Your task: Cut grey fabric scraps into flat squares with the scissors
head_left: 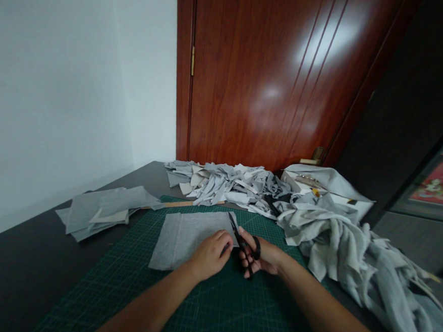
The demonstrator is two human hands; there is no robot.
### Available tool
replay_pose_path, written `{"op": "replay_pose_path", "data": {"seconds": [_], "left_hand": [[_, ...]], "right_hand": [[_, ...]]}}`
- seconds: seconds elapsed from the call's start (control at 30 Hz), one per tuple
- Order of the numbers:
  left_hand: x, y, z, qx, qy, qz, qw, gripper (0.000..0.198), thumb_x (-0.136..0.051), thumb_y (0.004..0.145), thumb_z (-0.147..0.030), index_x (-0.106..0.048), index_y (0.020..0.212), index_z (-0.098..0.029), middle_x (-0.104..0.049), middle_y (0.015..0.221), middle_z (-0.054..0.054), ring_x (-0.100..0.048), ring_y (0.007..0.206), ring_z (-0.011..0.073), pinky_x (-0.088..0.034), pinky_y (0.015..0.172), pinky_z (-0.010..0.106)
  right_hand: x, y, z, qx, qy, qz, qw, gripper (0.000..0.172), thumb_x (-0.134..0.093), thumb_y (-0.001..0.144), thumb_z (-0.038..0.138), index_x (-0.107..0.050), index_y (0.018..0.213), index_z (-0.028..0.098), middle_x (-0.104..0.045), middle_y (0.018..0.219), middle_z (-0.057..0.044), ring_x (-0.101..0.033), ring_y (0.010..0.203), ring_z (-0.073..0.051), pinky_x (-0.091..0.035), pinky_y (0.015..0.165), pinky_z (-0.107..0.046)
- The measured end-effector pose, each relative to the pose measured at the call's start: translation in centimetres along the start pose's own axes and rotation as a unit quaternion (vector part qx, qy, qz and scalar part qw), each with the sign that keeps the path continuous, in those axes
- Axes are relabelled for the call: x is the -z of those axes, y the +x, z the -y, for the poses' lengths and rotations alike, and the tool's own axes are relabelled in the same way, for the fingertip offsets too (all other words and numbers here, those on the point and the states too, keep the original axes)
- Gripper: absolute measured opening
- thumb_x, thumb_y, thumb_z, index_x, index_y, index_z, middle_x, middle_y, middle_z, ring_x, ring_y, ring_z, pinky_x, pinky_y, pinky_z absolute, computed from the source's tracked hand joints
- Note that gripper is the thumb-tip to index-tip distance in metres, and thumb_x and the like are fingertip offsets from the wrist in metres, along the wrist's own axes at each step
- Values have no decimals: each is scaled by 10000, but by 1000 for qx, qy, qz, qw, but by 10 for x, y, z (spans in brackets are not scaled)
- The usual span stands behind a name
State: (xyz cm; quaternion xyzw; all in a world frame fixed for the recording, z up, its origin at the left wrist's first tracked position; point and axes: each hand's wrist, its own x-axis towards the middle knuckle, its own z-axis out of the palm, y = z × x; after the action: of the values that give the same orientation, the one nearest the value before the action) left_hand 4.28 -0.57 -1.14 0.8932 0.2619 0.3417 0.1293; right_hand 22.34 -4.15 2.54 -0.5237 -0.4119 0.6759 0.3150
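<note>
A rectangular piece of light grey cloth with a faint line across it lies flat on a green gridded cutting mat. At the cloth's lower right edge is my left hand, its fingers curled closed on the edge; a small dark spot shows among them, too small to make out. Black-handled scissors are in my right hand, with thumb and fingers in the handles. Their blades point up and away, beside the right edge of the cloth. Whether the blades touch the cloth I cannot tell.
Several grey cloth pieces are stacked at the left. A heap of scraps stretches along the back, in front of a brown door. A wooden ruler lies there. On the right are bunched grey fabric and a white box.
</note>
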Motion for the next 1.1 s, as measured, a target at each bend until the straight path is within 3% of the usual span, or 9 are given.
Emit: {"op": "replay_pose_path", "data": {"seconds": [0.2, 0.53, 1.1], "left_hand": [[-2, 0, 1, -5, -5, -5, 1000, 108, -462, 868, -121, -519, 851, -211, -584, 884, 28, -566, 867, 191, -466, 788, 308], [2, 1, -3, -9, -5, -1, 1000, 106, -449, 884, -134, -509, 839, -209, -585, 876, 29, -565, 852, 189, -462, 784, 308], [4, 1, -4, 5, 2, 10, 1000, 125, -470, 848, -98, -519, 858, -213, -592, 900, 28, -572, 884, 190, -470, 801, 308]], "right_hand": [[1, 5, 4, 6, 1, 7, 1000, 599, -470, 822, 734, -513, 680, 154, -518, 529, 41, -506, 416, -79, -595, 430, -289], [-5, 7, 2, 23, 1, -31, 999, 528, -424, 929, 603, -525, 686, 146, -493, 522, 46, -475, 387, -68, -533, 385, -213], [1, 11, 1, 60, -17, -58, 996, 485, -554, 864, 603, -480, 659, 170, -442, 482, 84, -421, 325, -43, -384, 291, -133]]}}
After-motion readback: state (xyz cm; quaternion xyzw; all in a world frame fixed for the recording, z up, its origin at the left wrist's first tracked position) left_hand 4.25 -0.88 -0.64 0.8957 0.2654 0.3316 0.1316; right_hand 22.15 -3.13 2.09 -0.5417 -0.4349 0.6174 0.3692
